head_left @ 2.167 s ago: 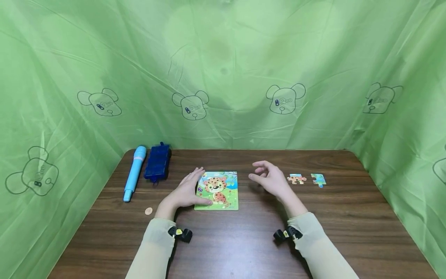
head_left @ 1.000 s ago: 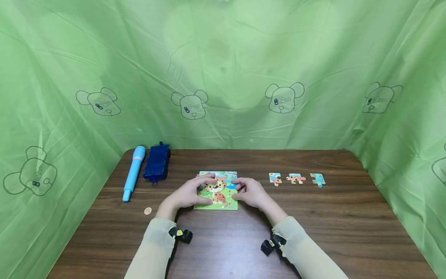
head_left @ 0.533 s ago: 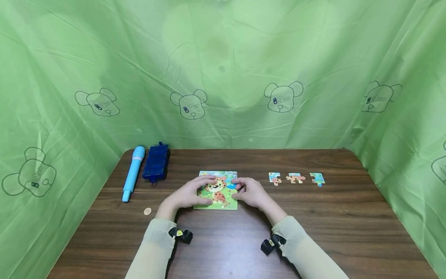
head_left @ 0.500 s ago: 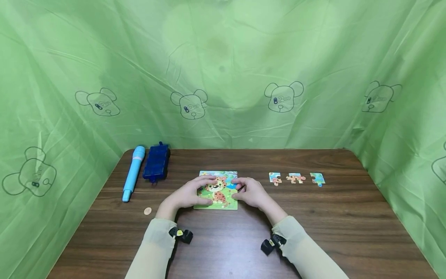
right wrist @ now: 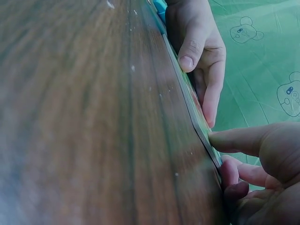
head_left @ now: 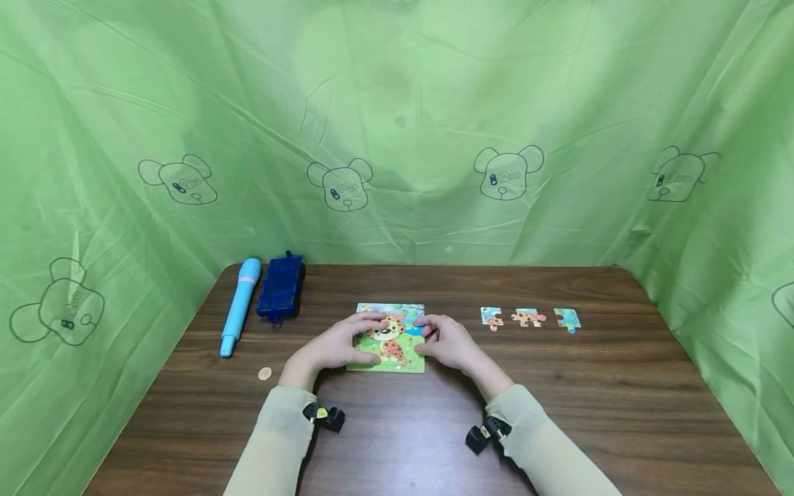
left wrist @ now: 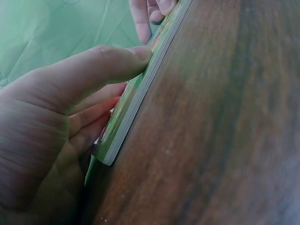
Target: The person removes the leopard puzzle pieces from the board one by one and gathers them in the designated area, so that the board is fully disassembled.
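Note:
A square puzzle board (head_left: 392, 342) with a spotted cat picture lies flat on the brown table (head_left: 397, 427). My left hand (head_left: 353, 341) rests on its left part, fingers laid on top. In the left wrist view the thumb of that left hand (left wrist: 93, 70) presses the thin near edge of the board (left wrist: 136, 101). My right hand (head_left: 435, 337) grips the board's right part, thumb on the near edge and fingers curled over the top. The right wrist view shows my right hand (right wrist: 253, 154) at the board's edge (right wrist: 192, 108), with my left hand (right wrist: 197, 37) further along.
Three loose puzzle pieces (head_left: 491, 317) (head_left: 528, 317) (head_left: 567, 319) lie in a row to the right of the board. A light blue pen-like stick (head_left: 240, 305) and a dark blue box (head_left: 281, 287) sit at the back left. A coin (head_left: 265, 373) lies nearer. Green cloth walls surround the table.
My right hand came down from above the table onto the board, and a third loose piece now lies in the row at right. Over the last second both hands stayed put.

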The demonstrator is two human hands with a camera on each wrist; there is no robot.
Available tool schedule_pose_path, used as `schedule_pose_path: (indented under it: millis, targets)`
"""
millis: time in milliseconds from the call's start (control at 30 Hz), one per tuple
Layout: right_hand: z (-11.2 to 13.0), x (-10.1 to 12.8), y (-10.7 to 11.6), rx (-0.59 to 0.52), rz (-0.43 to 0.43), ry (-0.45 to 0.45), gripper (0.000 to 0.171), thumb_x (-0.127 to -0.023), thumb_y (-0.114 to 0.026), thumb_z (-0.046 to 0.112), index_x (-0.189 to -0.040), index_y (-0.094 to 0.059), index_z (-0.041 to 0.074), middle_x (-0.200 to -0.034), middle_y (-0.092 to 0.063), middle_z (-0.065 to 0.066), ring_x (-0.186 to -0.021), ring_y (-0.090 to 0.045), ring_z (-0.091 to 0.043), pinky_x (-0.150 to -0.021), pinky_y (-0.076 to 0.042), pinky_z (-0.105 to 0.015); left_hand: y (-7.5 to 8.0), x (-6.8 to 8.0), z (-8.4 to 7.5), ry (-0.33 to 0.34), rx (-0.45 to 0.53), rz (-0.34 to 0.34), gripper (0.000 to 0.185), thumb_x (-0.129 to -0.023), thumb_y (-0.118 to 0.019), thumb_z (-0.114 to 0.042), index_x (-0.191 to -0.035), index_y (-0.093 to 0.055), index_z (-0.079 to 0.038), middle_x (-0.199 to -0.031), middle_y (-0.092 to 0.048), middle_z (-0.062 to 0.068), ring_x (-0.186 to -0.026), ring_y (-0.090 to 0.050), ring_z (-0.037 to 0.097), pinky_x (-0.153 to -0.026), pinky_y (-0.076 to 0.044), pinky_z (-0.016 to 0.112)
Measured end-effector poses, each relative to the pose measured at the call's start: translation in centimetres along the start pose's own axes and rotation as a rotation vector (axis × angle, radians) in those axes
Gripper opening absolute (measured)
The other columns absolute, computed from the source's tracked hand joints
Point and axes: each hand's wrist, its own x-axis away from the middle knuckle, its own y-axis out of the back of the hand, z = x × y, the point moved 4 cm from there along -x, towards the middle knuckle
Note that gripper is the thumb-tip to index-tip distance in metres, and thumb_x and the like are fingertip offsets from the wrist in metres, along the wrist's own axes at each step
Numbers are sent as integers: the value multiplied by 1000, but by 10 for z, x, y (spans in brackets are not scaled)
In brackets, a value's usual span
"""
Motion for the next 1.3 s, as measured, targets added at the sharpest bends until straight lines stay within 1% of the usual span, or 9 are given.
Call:
schedule_pose_path:
  millis: [100, 400, 567, 700, 767, 833, 967, 1133, 1300]
  targets:
    - [1, 0, 0, -9, 1, -4, 48, -87, -90, 2, -132, -74, 2, -105, -63, -8, -79, -59, -16, -66, -50, -29, 0, 0, 0, -5, 3, 1, 77, -92, -89, -42, -159, -60, -21, -173, -42, -4, -161, -33, 35, -127, -30, 65]
    - [1, 0, -1, -24, -8, -2, 47, -85, -90, 1, -130, -74, 1, -106, -61, -9, -80, -61, -16, -75, -52, -33, 1, 0, 0, 1, -3, 7, 76, -93, -88, -41, -160, -59, -21, -173, -42, -3, -162, -33, 34, -127, -31, 64]
    - [0, -2, -1, -37, -1, 3, 47, -84, -90, 0, -129, -73, 1, -105, -60, -9, -78, -60, -15, -75, -52, -30, 1, 0, -1, 0, -8, 10, 76, -93, -88, -40, -160, -59, -20, -172, -42, -2, -161, -33, 34, -127, -31, 63]
    - [-1, -4, -2, -77, -9, 13, 43, -82, -86, -5, -123, -73, 0, -102, -58, -9, -77, -58, -15, -72, -51, -28, 1, 0, -2, -7, -6, 10, 76, -93, -89, -37, -160, -59, -19, -173, -42, -2, -162, -33, 33, -128, -31, 62]
    - [-1, -5, -3, -66, -8, 25, 39, -81, -84, -6, -118, -74, 0, -102, -58, -8, -79, -57, -14, -74, -50, -27, 1, 0, -3, -11, -7, 10, 77, -93, -89, -37, -161, -58, -18, -173, -42, -1, -162, -33, 33, -128, -31, 61]
    - [-1, -6, -4, -48, -2, 37, 37, -81, -84, -5, -117, -75, 2, -103, -58, -8, -80, -57, -14, -76, -50, -28, 1, 0, -3, -12, -10, 10, 77, -93, -89, -36, -161, -58, -18, -173, -42, -1, -162, -33, 33, -128, -31, 61]
    - [0, -4, -5, -2, 24, 61, 39, -84, -86, 1, -122, -76, 7, -108, -62, -7, -81, -60, -14, -78, -52, -30, 1, 0, -3, -8, -17, 16, 76, -93, -89, -38, -160, -59, -18, -173, -42, -1, -162, -33, 34, -128, -31, 62]
    - [1, -4, -4, -26, 36, 94, 32, -92, -82, 5, -123, -76, 7, -105, -68, -7, -81, -59, -14, -73, -50, -29, 1, -1, -3, -3, -16, 16, 75, -93, -88, -39, -160, -59, -18, -173, -42, 0, -162, -33, 34, -127, -31, 63]
    - [2, -5, -2, -60, 20, 83, 28, -96, -82, 7, -123, -75, 5, -101, -68, -4, -82, -60, -15, -71, -49, -26, 1, 0, -2, -1, -16, 13, 75, -93, -88, -39, -159, -60, -18, -173, -42, 0, -162, -33, 34, -128, -30, 63]
